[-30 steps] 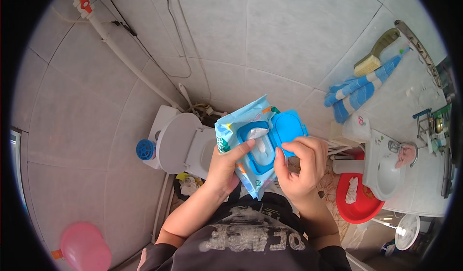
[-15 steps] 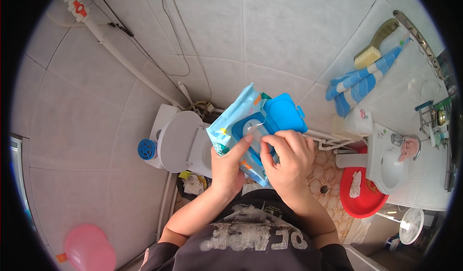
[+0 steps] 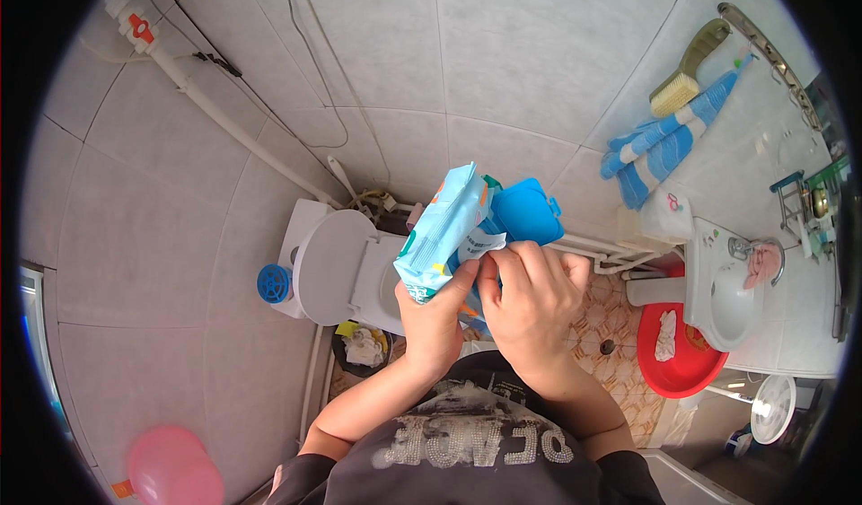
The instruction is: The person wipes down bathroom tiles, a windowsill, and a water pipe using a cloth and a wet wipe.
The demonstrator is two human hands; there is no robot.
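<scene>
A light blue pack of wet wipes (image 3: 440, 222) is tilted up in front of me. My left hand (image 3: 434, 321) grips its near end, thumb on top. The pack's blue plastic flip lid (image 3: 530, 210) stands open on the right side. My right hand (image 3: 536, 294) pinches the edge of a white seal label (image 3: 481, 245), which is partly lifted from the pack's opening. Beneath my fingers the opening itself is mostly hidden.
A toilet (image 3: 337, 263) with its lid up stands to the left, beside a waste bin (image 3: 346, 357) holding crumpled paper. To the right are a white washbasin (image 3: 732, 303) and a red basin (image 3: 673, 379) on the floor. A blue striped towel (image 3: 664, 159) and a brush (image 3: 687, 79) hang nearby.
The pack has tipped so more of its side shows. The seal label has been pulled up further, with its printed side in view, between the right fingers.
</scene>
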